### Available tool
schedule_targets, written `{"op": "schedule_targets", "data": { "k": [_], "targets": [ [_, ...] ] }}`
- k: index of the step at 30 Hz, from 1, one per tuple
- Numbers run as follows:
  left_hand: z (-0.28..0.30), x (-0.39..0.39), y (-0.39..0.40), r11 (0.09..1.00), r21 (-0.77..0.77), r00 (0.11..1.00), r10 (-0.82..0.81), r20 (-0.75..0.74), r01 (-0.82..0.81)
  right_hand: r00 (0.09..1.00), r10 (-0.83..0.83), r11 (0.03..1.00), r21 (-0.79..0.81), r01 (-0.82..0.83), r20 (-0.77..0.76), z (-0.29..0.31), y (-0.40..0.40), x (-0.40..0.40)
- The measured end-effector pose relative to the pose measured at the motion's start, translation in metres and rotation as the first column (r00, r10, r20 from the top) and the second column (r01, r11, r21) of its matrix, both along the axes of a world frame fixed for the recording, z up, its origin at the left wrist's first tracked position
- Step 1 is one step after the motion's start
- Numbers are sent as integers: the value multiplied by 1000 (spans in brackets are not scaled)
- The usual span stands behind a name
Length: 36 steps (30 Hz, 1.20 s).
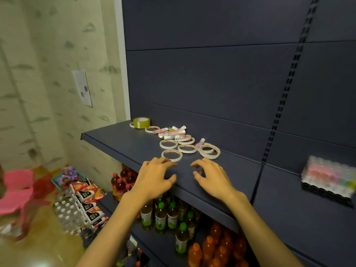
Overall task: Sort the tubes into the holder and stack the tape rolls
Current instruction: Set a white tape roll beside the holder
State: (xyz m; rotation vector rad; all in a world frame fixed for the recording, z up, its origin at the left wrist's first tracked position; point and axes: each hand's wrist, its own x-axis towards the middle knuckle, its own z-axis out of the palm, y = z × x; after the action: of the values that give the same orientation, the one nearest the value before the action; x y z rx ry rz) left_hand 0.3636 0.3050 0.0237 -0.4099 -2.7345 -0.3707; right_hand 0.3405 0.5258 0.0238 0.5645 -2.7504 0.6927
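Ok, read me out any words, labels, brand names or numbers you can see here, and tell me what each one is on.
Nothing here can be read for certain.
Paper sheet on the wall: print too small and blurred.
Snack packs on the floor: a dark label with large light characters, too blurred to read.
Green-capped bottles on the lower shelf: labels blurred.
White tape rolls: orange marks on the rims, unreadable.
Tubes: no print legible.

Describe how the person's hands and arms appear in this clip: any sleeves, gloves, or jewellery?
Both arms are bare all the way to the frame's bottom edge: no sleeves show. The left hand and right hand wear no gloves, and no rings, watch or bracelet are visible on the fingers or wrists. There are no visible markings, bandages or straps on either forearm.
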Motion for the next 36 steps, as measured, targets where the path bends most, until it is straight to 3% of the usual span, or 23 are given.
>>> {"op": "schedule_targets", "data": {
  "k": [5,11,17,26,30,36],
  "targets": [
    [10,-63,-39,999,-24,1000,-23,-17,23,999,-3,998,-71,0,-43,-1,-37,-58],
    [16,-141,-57,991,-65,993,-120,-19,118,992,-118,985,-133,111,-52,-1,-45,-116],
    [1,-204,-54,977,-21,977,-214,11,214,942,-328,945,-24,327,-71,-24,-33,-143],
    [-16,-254,-21,927,45,928,-373,14,372,820,-563,808,143,572,-103,-33,-20,-155],
    [-24,-267,-9,902,19,900,-432,49,432,775,-619,743,227,630,-127,-41,-18,-154],
    [-33,-273,0,863,-1,862,-506,44,506,728,-669,697,212,685,-153,-40,-24,-145]
  ]
}}
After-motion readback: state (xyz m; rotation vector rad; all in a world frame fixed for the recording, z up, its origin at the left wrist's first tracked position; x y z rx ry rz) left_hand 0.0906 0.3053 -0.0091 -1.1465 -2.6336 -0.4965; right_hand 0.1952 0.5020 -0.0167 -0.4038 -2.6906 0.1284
